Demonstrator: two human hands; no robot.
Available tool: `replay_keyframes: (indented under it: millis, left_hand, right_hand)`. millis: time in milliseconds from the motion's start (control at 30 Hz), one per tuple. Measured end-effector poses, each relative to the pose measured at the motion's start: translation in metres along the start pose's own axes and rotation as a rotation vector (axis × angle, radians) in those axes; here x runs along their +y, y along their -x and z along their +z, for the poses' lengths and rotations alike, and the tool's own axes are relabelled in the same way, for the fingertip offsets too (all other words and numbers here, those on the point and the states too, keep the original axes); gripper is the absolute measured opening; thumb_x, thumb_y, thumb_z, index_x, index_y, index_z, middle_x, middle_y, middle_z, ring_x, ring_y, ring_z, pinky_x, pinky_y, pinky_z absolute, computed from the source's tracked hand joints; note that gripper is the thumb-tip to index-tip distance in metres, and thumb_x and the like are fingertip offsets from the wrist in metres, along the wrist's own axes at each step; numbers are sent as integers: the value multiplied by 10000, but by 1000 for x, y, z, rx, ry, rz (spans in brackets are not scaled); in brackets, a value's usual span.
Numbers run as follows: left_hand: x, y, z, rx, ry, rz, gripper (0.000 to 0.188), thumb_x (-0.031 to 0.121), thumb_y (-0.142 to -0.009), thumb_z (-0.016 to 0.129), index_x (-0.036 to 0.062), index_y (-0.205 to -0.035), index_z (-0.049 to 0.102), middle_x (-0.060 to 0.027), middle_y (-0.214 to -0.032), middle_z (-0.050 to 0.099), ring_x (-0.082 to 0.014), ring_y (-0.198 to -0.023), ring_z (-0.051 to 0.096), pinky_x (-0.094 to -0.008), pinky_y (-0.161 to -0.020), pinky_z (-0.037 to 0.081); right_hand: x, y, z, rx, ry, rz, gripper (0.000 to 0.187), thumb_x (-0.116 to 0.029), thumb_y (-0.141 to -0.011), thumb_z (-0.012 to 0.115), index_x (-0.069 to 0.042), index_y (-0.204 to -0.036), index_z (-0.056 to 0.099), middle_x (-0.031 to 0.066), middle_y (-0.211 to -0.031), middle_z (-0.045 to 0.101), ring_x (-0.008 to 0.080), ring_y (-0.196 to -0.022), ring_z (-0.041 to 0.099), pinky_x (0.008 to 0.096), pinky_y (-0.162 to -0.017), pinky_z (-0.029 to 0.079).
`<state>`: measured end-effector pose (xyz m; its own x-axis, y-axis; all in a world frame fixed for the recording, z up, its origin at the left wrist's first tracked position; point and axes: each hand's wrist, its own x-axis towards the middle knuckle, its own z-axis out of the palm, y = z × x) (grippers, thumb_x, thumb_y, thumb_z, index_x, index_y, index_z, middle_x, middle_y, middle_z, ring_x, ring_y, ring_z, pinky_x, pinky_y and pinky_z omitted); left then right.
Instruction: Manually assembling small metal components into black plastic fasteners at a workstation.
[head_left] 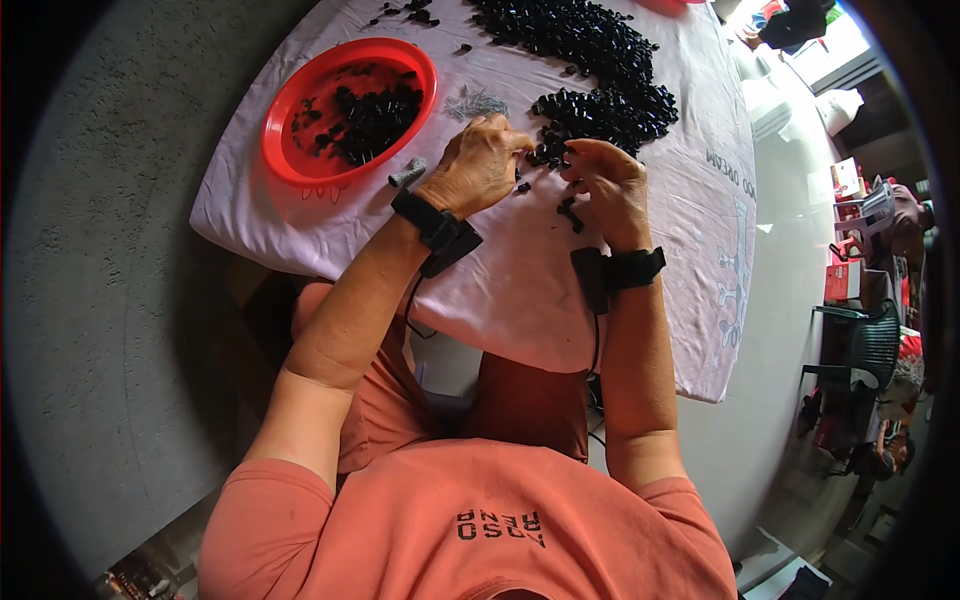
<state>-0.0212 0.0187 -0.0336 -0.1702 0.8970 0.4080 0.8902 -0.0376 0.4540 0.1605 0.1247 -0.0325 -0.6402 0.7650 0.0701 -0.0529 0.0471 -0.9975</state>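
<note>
My left hand (476, 166) is over the table with thumb and fingers pinched together; what they hold, if anything, is too small to make out. Facing it, my right hand (612, 188) has its fingertips closed on what looks like a small black part (568, 158). Both sets of fingertips are at the near edge of a large heap of small black plastic parts (605, 115). A few loose black pieces (572, 214) lie beneath my right palm. Beyond my left hand is a little pile of thin metal pins (476, 104).
A red round basin (273, 150) with more black parts stands at the left of the cloth-covered table (690, 300). A small grey object (407, 173) lies between basin and left wrist. At the far right are a dark green chair (873, 345) and a seated person (884, 455).
</note>
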Motion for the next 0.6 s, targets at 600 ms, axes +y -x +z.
replay_keyframes:
  millis: [600]
  left_hand:
    - [-41, 4, -12, 119, -19, -142, 193, 8, -836, 596, 24, -997, 701, -173, -920, 658, -342, -878, 648, -403, -807, 519]
  right_hand:
    - [-15, 3, 5, -29, -308, 172, 252, -50, -914, 666, -18, -1164, 679, 107, -996, 723, 149, -824, 713, 232, -726, 568]
